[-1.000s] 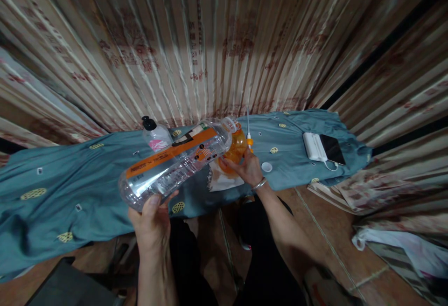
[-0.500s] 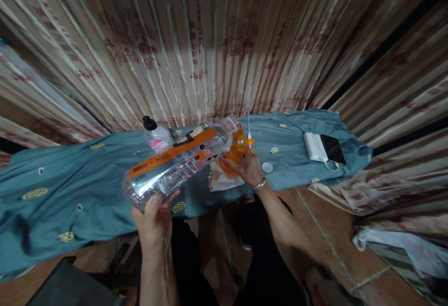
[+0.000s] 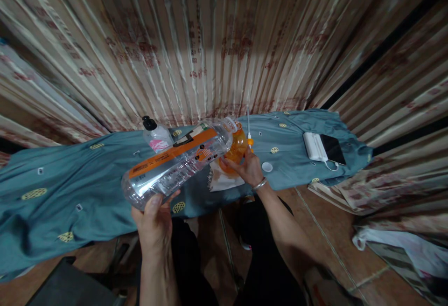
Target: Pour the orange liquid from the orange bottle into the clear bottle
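A large clear plastic bottle (image 3: 175,163) with an orange label lies tilted in my left hand (image 3: 154,217), whose fingers wrap its lower end. Its open neck points right, at the mouth of an orange translucent bottle (image 3: 238,145). My right hand (image 3: 249,168) grips that orange bottle around its side; the clear bottle hides part of it. Below the orange bottle is a white cloth (image 3: 224,182). Just beyond my right fingers is an orange spray or pump top (image 3: 249,141) with a thin tube pointing up. A white round cap (image 3: 267,167) lies right of my hand.
Behind the clear bottle stands a bottle with a black pump top (image 3: 156,133). A white power bank (image 3: 315,146) is cabled to a black phone (image 3: 333,149) at the right. All rest on a teal patterned cloth (image 3: 105,180). A pleated curtain (image 3: 217,54) hangs close behind.
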A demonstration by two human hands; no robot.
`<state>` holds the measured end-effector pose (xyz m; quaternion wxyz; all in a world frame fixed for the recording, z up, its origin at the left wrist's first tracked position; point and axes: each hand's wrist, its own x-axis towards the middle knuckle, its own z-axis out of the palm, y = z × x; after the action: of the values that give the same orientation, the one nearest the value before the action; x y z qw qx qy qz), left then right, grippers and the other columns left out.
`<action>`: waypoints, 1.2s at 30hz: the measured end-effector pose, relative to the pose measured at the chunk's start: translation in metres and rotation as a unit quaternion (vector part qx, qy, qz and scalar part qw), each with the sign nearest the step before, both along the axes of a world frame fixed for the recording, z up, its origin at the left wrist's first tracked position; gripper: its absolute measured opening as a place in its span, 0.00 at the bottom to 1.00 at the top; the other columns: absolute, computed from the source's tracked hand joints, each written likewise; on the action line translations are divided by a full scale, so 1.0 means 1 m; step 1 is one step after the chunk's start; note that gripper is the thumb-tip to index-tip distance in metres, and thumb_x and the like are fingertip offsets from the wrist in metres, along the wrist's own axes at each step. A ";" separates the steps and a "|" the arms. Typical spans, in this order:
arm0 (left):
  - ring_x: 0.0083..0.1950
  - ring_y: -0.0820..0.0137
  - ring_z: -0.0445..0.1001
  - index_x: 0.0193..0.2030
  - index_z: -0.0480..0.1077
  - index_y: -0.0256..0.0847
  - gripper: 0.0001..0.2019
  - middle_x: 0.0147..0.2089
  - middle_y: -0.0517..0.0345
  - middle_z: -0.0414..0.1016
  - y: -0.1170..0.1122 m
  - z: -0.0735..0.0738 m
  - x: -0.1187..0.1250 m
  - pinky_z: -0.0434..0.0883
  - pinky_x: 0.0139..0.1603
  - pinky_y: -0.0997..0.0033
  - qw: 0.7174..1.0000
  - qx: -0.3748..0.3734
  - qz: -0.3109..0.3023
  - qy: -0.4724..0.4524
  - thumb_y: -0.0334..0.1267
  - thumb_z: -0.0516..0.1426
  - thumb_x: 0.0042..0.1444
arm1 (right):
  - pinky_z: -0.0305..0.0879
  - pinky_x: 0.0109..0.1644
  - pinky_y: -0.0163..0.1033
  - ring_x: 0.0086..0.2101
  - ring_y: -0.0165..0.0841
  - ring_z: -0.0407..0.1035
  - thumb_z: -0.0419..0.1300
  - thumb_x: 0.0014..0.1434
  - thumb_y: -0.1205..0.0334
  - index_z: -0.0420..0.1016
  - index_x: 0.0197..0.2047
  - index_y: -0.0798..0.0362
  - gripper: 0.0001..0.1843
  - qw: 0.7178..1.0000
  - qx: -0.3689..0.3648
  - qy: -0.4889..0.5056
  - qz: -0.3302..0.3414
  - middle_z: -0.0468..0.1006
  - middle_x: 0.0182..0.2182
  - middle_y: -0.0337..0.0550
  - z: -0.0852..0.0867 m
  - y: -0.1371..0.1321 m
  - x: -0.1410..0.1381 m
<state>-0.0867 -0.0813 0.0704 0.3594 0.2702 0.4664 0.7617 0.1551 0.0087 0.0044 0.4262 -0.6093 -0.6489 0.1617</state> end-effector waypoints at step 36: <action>0.40 0.63 0.79 0.47 0.79 0.46 0.28 0.48 0.54 0.79 -0.003 0.004 -0.004 0.80 0.31 0.67 1.000 0.004 -0.012 0.027 0.50 0.74 0.37 | 0.79 0.42 0.52 0.38 0.53 0.83 0.60 0.55 0.24 0.69 0.63 0.60 0.50 1.000 0.008 -0.018 0.000 0.87 0.41 0.59 0.001 0.000 0.001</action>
<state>-0.0905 -0.0843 0.0743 0.3548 0.2978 0.4693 0.7518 0.1561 0.0090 0.0058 0.4188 -0.6088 -0.6578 0.1458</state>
